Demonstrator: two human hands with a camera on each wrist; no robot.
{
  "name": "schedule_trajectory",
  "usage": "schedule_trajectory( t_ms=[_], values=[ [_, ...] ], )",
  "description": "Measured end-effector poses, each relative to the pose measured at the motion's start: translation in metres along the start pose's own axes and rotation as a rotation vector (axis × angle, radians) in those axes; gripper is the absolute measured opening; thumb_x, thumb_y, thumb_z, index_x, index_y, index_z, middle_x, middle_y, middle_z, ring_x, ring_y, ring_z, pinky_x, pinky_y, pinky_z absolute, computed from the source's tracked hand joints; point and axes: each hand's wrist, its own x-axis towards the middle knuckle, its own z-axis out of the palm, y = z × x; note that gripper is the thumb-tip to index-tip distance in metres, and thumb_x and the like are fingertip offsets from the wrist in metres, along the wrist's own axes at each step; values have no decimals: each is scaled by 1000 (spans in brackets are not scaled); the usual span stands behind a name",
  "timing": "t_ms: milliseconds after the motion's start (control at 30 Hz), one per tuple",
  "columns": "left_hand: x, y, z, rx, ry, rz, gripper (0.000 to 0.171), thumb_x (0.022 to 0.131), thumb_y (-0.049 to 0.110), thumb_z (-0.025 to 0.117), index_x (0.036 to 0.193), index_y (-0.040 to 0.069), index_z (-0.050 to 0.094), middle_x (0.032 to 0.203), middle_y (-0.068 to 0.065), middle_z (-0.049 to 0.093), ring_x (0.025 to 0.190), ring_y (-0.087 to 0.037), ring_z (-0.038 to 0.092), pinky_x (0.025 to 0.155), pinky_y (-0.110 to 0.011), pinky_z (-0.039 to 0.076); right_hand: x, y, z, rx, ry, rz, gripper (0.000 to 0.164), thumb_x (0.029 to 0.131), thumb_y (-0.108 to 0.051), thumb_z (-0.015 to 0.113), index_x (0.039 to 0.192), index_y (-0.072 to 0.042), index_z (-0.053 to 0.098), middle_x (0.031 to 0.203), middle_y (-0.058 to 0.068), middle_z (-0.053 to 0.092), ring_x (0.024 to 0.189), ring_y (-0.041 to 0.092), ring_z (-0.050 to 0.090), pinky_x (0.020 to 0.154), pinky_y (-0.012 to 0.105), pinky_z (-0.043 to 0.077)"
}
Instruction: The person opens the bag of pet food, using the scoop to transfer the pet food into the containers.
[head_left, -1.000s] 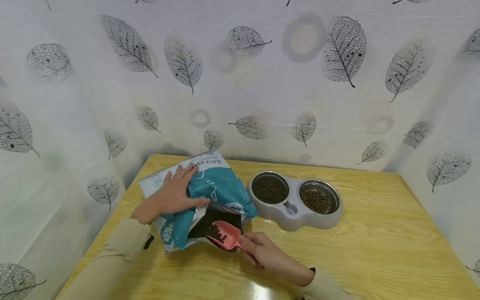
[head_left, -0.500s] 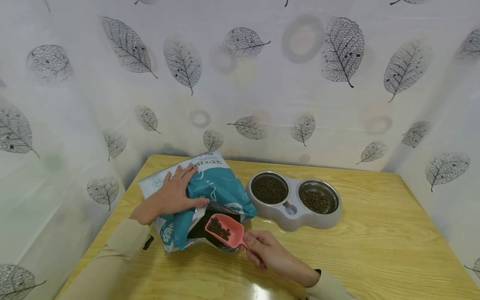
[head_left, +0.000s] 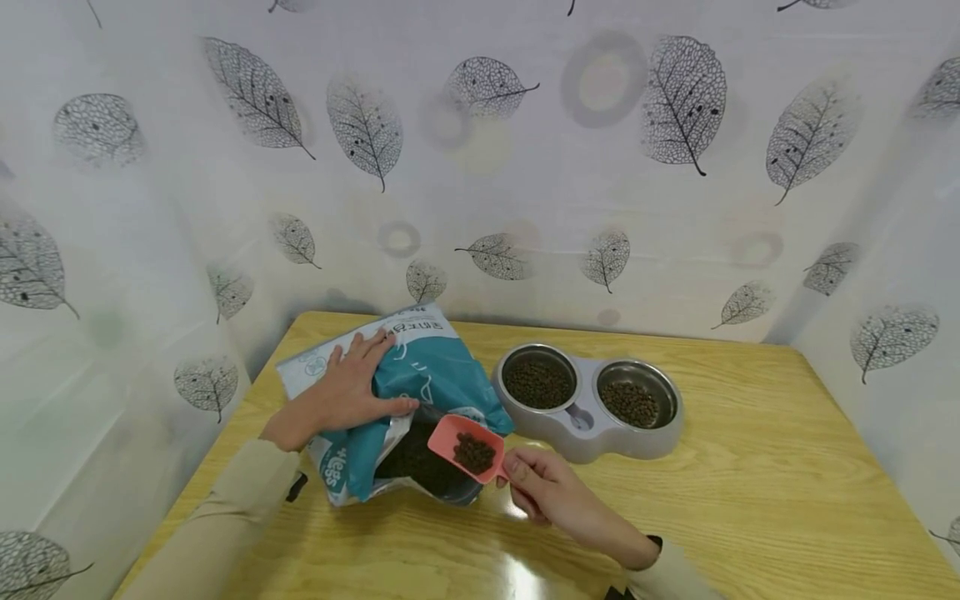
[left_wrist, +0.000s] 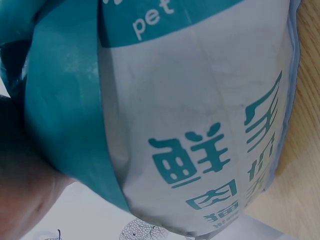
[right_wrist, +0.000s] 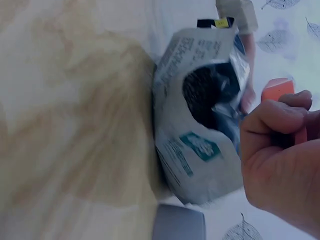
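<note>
A teal and white pet food bag (head_left: 442,367) lies on the table with its mouth agape toward me, dark kibble inside. My left hand (head_left: 341,396) rests on top of the bag, fingers spread and fairly straight. In my right hand (head_left: 551,492) is the handle of a pink scoop (head_left: 443,434), gripped between thumb and curled fingers. A small heap of brown kibble (head_left: 474,453) sits in the scoop, which is held above the near right side of the bag's mouth. The right wrist view shows the fist (right_wrist: 280,140) around the handle, with most of the scoop hidden.
Just right of the bag stands a grey double feeder (head_left: 577,442). Its left metal bowl (head_left: 542,345) and right metal bowl (head_left: 663,387) both contain kibble. A leaf-patterned curtain (head_left: 540,192) borders the wooden table (head_left: 772,467) at the back and sides.
My right hand has drawn the scoop up and to the right, out of the bag's mouth, with kibble in it. The left hand and the bag have stayed put.
</note>
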Motion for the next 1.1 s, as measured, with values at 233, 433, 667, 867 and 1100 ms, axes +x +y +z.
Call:
schedule_trajectory(
  t_ms=[233, 433, 667, 867, 1100],
  values=[
    [0, -1, 0, 2, 2, 4, 111, 86, 73, 63, 165, 9, 18, 171, -20, 15, 156, -55, 3, 120, -76, 3, -14, -13, -36, -251, 186, 33, 41, 112, -23, 41, 105, 13, 59, 54, 1, 38, 44, -1, 30, 38, 20, 26],
    [1, -2, 0, 1, -1, 3, 111, 86, 73, 63, 165, 9, 18, 171, -20, 16, 156, -55, 3, 120, -76, 3, -34, -22, -67, -292, 345, 128, 43, 112, -29, 43, 108, 10, 60, 57, -5, 42, 44, 2, 28, 38, 22, 27],
    [1, -3, 1, 3, -4, 1, 112, 86, 74, 63, 166, 10, 17, 172, -19, 15, 156, -54, 2, 121, -76, 2, -59, -22, -95, -340, 548, 246, 44, 112, -32, 43, 114, 8, 60, 59, -2, 44, 43, 5, 26, 38, 24, 29],
    [0, -3, 0, 0, 4, 4, 111, 87, 73, 63, 165, 10, 17, 172, -20, 15, 156, -54, 2, 120, -76, 2, -69, -20, -109, -439, 632, 285, 49, 111, -40, 42, 113, 5, 62, 61, -3, 46, 44, 4, 27, 39, 24, 31],
    [0, -2, 0, -12, -3, 9, 111, 87, 73, 63, 165, 9, 18, 172, -20, 15, 156, -54, 2, 120, -76, 2, -76, -18, -118, -752, 731, 269, 49, 111, -40, 43, 111, 1, 68, 65, 2, 55, 49, 8, 40, 48, 27, 37]
  ],
)
